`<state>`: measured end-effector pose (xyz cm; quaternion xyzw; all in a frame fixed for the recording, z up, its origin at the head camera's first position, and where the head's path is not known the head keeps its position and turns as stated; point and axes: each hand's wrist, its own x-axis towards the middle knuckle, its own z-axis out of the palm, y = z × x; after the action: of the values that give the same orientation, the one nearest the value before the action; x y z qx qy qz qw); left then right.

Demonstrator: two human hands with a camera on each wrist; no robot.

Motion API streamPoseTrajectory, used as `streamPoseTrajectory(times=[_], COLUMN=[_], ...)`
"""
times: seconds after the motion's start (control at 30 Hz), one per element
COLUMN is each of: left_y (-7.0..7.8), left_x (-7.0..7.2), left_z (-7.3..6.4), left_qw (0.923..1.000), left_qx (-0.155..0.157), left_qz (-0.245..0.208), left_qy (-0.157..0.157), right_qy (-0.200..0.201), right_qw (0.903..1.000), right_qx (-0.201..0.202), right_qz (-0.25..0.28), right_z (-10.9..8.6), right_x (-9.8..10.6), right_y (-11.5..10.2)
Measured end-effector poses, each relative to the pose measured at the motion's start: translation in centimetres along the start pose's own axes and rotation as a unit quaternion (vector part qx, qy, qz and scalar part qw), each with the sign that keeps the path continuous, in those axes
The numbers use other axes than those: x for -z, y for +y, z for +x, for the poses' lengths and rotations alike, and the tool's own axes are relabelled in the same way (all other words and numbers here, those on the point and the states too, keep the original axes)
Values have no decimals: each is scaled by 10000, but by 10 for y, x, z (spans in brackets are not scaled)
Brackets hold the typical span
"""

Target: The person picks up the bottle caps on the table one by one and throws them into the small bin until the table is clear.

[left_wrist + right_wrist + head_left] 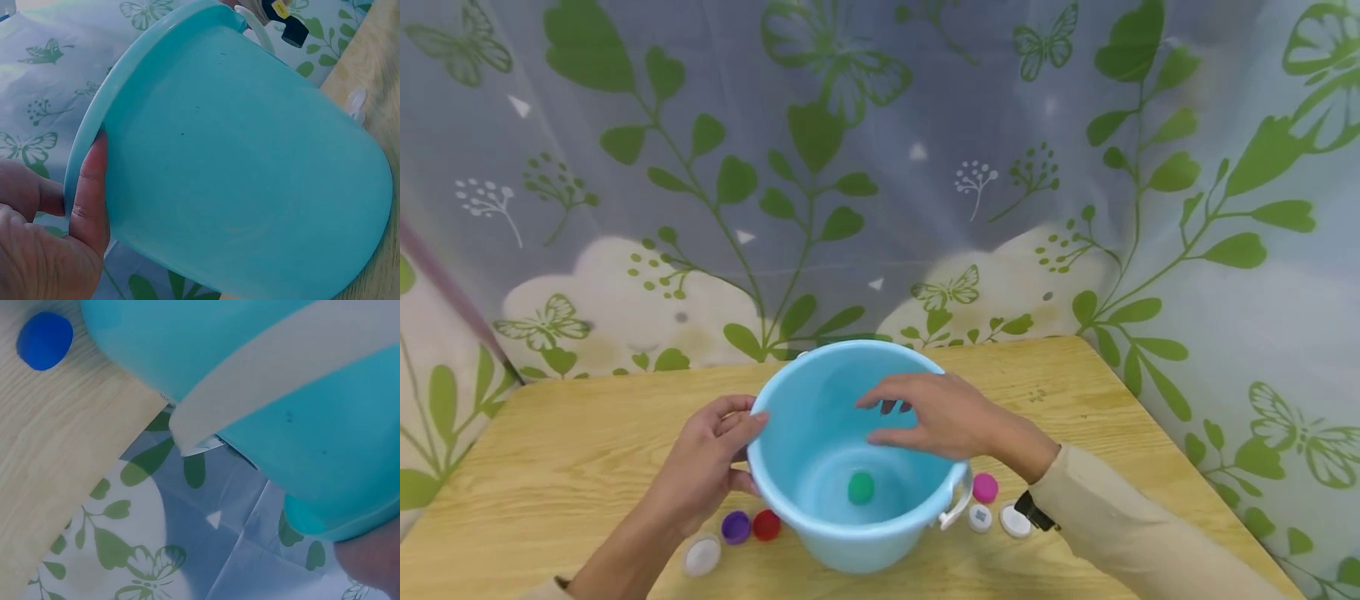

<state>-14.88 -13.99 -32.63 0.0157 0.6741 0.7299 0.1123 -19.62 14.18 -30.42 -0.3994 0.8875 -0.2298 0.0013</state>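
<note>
A light blue bucket point(857, 546) stands on the table with its mouth tilted toward me. My left hand point(711, 454) grips its rim on the left side. In the left wrist view, thumb and fingers point(92, 197) lie on either side of that rim. Over the mouth, my right hand point(943, 412) is held with fingers and thumb apart and nothing between them. Below it, a round green cap point(861, 487) lies on the bucket's bottom. The right wrist view shows part of my right hand point(372, 556) beyond the rim.
Left of the bucket lie white point(702, 555), purple point(736, 527) and red point(767, 525) caps. To its right are a pink cap point(985, 488) and two white caps point(980, 517). A white handle point(957, 504) hangs at the bucket's right. Patterned curtain point(850, 208) borders the wooden table point(602, 425).
</note>
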Motion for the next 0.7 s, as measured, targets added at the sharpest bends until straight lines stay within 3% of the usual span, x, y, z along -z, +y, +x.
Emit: streamPoseTrajectory(times=[0.1, 0.2, 0.33, 0.4, 0.5, 0.6, 0.7], left_y=[0, 1, 1, 1, 1, 2, 2], left_x=[1, 2, 3, 3, 4, 3, 2], left_z=[0, -1, -1, -1, -1, -1, -1], left_qw=[10000, 10000, 9999, 9999, 9999, 9999, 9999], left_qx=[-24, -74, -36, 4, -9, 10, 43], left_qz=[-39, -40, -30, -45, -7, 27, 22], left_qy=[0, -45, -103, -94, -128, -140, -152], right_qy=[837, 1827, 2679, 2818, 2550, 1745, 842], right_qw=[9946, 9752, 9472, 9413, 9510, 9699, 9793], right_qx=[116, 165, -352, -739, -1263, -1599, -1824], right_qz=[595, 1238, 1725, 1703, 1206, 573, 238], right_z=[-3, -6, -19, -30, -53, -83, -115], right_x=[-2, -3, 3, 7, 8, 0, -10], right_y=[4, 10, 28, 43, 71, 100, 121])
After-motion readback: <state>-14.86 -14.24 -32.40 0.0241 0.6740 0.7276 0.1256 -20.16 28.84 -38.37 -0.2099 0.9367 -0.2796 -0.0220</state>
